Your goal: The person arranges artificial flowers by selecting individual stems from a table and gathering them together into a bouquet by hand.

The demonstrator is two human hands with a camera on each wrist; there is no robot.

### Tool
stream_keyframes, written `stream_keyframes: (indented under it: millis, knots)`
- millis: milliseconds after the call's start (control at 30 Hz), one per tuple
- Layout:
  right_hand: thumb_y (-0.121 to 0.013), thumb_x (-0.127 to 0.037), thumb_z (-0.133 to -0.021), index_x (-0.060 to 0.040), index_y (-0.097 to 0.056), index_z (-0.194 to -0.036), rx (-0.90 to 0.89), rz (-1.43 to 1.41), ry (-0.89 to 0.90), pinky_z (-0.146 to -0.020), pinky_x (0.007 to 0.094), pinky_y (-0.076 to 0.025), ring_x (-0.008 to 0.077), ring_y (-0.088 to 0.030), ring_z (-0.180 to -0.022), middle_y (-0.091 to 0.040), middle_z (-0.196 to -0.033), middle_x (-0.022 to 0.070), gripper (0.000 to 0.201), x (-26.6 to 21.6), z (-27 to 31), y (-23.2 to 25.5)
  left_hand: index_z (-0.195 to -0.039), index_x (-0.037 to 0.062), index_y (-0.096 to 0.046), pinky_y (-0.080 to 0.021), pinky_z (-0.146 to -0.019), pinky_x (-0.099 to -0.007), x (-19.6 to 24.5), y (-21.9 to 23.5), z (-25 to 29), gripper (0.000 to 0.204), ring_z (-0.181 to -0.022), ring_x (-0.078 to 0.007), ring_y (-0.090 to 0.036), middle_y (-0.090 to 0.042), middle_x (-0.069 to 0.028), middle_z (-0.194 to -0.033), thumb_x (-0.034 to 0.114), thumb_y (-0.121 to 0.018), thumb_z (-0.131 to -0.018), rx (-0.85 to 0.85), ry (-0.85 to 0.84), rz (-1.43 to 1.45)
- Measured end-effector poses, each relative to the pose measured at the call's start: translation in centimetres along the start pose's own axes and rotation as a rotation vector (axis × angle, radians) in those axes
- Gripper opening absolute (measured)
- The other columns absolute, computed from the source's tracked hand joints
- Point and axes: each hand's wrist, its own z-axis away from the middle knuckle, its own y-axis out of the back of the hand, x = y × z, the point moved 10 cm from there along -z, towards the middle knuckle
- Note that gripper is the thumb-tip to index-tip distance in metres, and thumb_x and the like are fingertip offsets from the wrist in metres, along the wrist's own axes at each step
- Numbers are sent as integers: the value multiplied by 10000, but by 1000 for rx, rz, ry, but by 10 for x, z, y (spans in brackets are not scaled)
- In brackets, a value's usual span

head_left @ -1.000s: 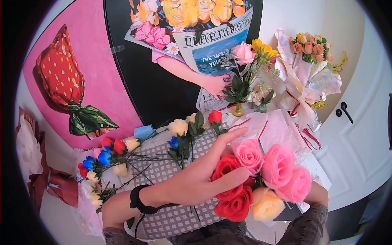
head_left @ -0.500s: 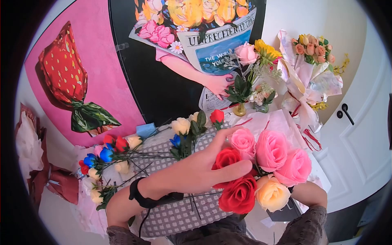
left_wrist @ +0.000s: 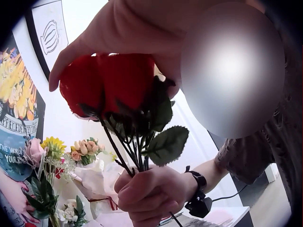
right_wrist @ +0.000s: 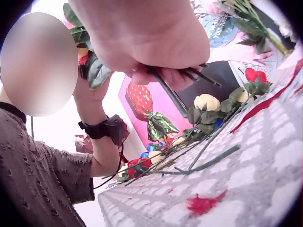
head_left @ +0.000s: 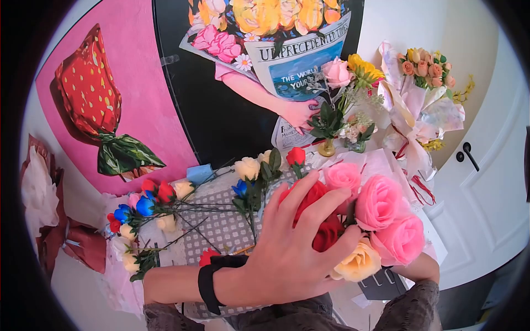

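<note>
A bunch of artificial roses fills the front right of the head view: pink roses [head_left: 378, 201], a peach-yellow rose [head_left: 359, 260] and red roses [left_wrist: 128, 85]. My left hand [head_left: 301, 248] lies over the red blooms from above, its fingers spread and resting on the petals. Below the blooms, my right hand [left_wrist: 151, 194] grips the gathered green stems [left_wrist: 135, 153], fingers curled round them. Cut stem ends [right_wrist: 173, 92] stick out beneath the right fist in the right wrist view. The blooms hide that hand in the head view.
Loose blue, red and cream roses [head_left: 144, 207] lie on the left of the grey dotted cloth [head_left: 201, 237]. More cream roses [head_left: 247, 168] lie farther back. Small vases [head_left: 327, 148] and a paper-wrapped bouquet [head_left: 422, 110] stand behind. Red ribbon [head_left: 422, 190] lies at right.
My left hand has shifted from the left side of the bunch to over the red roses, its fingers now spread. A red flower beside my left wrist has come into view.
</note>
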Motion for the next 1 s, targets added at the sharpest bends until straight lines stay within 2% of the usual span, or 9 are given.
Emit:
stream_keyframes:
  millis: [133, 300, 567, 733, 800, 833, 900, 933, 1000]
  knots:
    - [-661, -135, -889, -70, -377, -1429, -4, 412, -100, -1131, 352, -287, 195, -401, -1326, -413, -1443, 103, 613, 12, 15, 29, -1071, 120, -583, -441, -907, -491, -6, 11, -2, 575, -1158, -408, -480, -475, -145, -1268, 266, -836, -576, 70, 17, 90]
    - [-661, -133, -890, -70, -380, -1426, -16, 421, -80, -1127, 350, -292, 194, -405, -1321, -417, -1438, 102, 609, 17, 7, 35, -1097, 65, -556, -469, -829, -423, -15, 21, -5, 580, -987, -336, -528, -510, -127, -1144, 180, -830, -599, 92, 113, 99]
    - [-660, -130, -890, -69, -385, -1419, -34, 445, -38, -1118, 346, -302, 192, -413, -1309, -425, -1427, 100, 599, 22, 0, 40, -1194, 69, -516, -440, -907, -376, -8, 6, -10, 637, -1136, -302, -469, -399, -176, -1276, 121, -847, -653, -91, -24, 404]
    - [-659, -128, -890, -69, -388, -1415, -42, 455, -18, -1113, 344, -307, 191, -418, -1302, -429, -1421, 98, 594, 30, -8, 42, -1307, 80, -440, -369, -1015, -425, -17, 18, -15, 809, -1209, -333, -427, -328, -196, -1360, 243, -880, -648, -139, 15, 337]
    - [-658, -127, -890, -69, -390, -1414, -44, 459, -8, -1111, 343, -310, 190, -420, -1299, -431, -1418, 98, 591, 33, -11, 43, -1418, 73, -258, -308, -1076, -429, -40, 4, -7, 1041, -1303, -323, -370, -307, -218, -1416, 317, -894, -631, -243, 251, 514]
    - [-658, -127, -890, -69, -390, -1413, -47, 461, -2, -1110, 343, -311, 190, -421, -1298, -432, -1417, 98, 590, 35, -13, 43, -1418, 73, -258, -308, -1076, -429, -43, 3, -6, 1041, -1303, -323, -370, -307, -218, -1416, 317, -894, -631, -243, 252, 514]
    - [-658, -126, -891, -68, -392, -1412, -57, 468, 6, -1108, 342, -313, 189, -423, -1295, -434, -1414, 97, 588, 39, -18, 43, -1459, 81, -109, -331, -1074, -393, -54, -26, 8, 1145, -1328, -270, -373, -317, -219, -1445, 256, -894, -643, -497, 443, 714]
    - [-658, -125, -891, -68, -393, -1411, -62, 471, 10, -1107, 341, -314, 189, -424, -1293, -435, -1413, 97, 587, 41, -20, 43, -1459, 81, -109, -331, -1074, -393, -56, -26, 7, 1145, -1328, -270, -373, -317, -219, -1445, 256, -894, -643, -495, 445, 714]
    - [-658, -125, -891, -68, -394, -1409, -67, 477, 19, -1105, 340, -317, 188, -426, -1290, -437, -1410, 96, 584, 44, -23, 44, -1464, 98, -133, -386, -1035, -343, -56, -41, 17, 1105, -1256, -222, -459, -390, -188, -1408, 143, -881, -652, -548, 701, 1195]
